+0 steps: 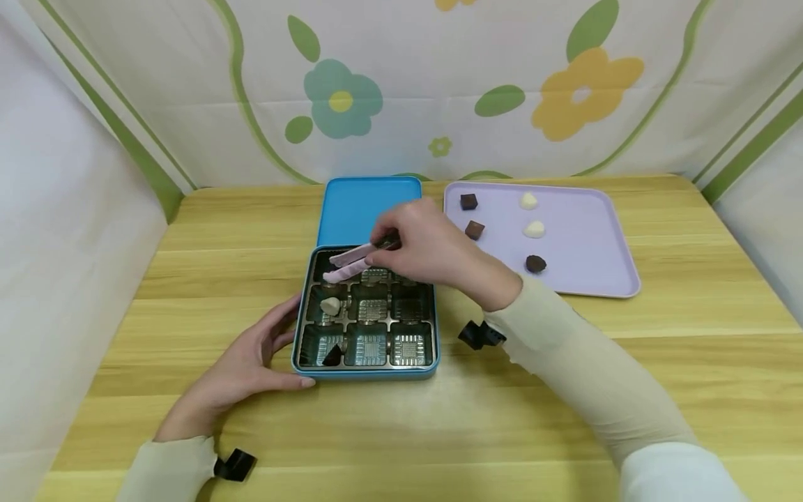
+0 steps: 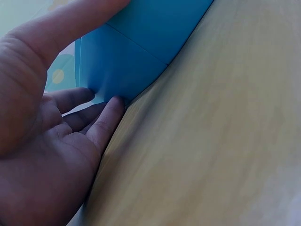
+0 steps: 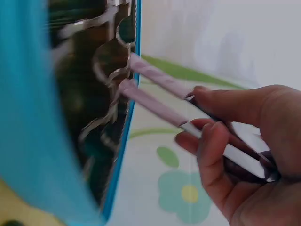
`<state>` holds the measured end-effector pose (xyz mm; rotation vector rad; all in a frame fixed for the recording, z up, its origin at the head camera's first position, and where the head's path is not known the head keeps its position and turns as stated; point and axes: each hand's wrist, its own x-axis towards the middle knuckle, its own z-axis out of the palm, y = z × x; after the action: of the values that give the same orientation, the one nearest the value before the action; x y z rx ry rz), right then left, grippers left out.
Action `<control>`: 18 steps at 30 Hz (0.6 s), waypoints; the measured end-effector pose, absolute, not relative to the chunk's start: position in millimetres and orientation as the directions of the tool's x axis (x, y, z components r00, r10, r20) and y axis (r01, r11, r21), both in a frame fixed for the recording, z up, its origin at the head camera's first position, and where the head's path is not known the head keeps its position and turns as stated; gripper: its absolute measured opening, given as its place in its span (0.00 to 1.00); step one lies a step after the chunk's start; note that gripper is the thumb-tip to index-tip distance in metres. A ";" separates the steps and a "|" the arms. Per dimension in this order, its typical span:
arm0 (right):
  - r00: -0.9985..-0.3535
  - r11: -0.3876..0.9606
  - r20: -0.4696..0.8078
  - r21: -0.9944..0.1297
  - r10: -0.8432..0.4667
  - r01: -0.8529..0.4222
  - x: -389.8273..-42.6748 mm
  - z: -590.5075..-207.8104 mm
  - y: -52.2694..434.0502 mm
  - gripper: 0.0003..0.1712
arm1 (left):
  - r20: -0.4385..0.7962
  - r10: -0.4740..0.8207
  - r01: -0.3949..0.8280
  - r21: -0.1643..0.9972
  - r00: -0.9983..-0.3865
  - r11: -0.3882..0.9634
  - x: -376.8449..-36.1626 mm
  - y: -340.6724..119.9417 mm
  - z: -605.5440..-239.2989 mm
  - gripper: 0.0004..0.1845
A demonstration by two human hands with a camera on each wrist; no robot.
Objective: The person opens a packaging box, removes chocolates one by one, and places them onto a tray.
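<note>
My right hand point(image 1: 433, 244) holds small tongs point(image 1: 348, 270) with lilac tips over the back-left compartment of a blue tin point(image 1: 370, 374). The tips stand apart; in the right wrist view, the tongs point(image 3: 157, 106) show nothing between them. What lies in that compartment is hidden. A white chocolate point(image 1: 330, 305) sits in the middle-left compartment, and a dark chocolate point(image 1: 333, 355) leans in the front-left one. My left hand point(image 1: 251, 359) rests at the tin's left side, thumb near its front corner. In the left wrist view, extended fingers point(image 2: 106, 125) touch the tin's wall point(image 2: 122, 61).
Behind the tin lies a blue lid point(image 1: 366, 202). A lilac tray point(image 1: 583, 240) at the right bears several chocolates: a dark square point(image 1: 468, 201), a brown square point(image 1: 475, 230), white ones point(image 1: 534, 229) and a dark round one point(image 1: 536, 264). A flowered cloth point(image 1: 408, 84) hangs behind the wooden table point(image 1: 389, 439).
</note>
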<state>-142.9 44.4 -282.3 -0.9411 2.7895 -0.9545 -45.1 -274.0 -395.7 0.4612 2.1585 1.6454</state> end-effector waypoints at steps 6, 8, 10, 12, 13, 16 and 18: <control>-0.763 0.678 0.045 -0.427 -0.645 -0.599 -148.2 -272.2 15.8 0.08 | -0.093 0.477 0.037 0.966 -0.874 0.256 -46.3 -268.9 -398.2 0.66; -0.758 0.682 0.034 -0.411 -0.652 -0.605 -149.6 -271.3 12.2 0.09 | -0.090 0.477 0.040 0.966 -0.874 0.254 -46.8 -267.3 -399.0 0.66; -0.759 0.680 0.031 -0.420 -0.651 -0.601 -150.6 -271.8 11.9 0.09 | -0.091 0.477 0.038 0.966 -0.874 0.255 -47.3 -266.8 -399.1 0.66; -0.761 0.673 0.029 -0.447 -0.648 -0.590 -151.0 -272.8 13.5 0.08 | -0.095 0.475 0.035 0.965 -0.875 0.258 -47.9 -267.2 -398.7 0.66; -0.764 0.670 0.027 -0.461 -0.645 -0.582 -151.0 -273.3 14.8 0.07 | -0.097 0.474 0.033 0.965 -0.875 0.259 -48.3 -267.4 -398.5 0.66; -0.773 0.656 0.036 -0.505 -0.633 -0.560 -151.1 -276.2 20.8 0.06 | -0.100 0.473 0.030 0.965 -0.875 0.259 -49.0 -268.0 -397.8 0.66; -0.782 0.646 0.049 -0.532 -0.622 -0.547 -150.6 -277.7 26.3 0.07 | -0.099 0.477 0.030 0.966 -0.873 0.256 -49.5 -267.6 -397.9 0.66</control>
<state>-150.6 26.3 -277.7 -0.9723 2.7235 -0.8102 -49.5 -267.6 -397.9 0.4633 2.1623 1.6496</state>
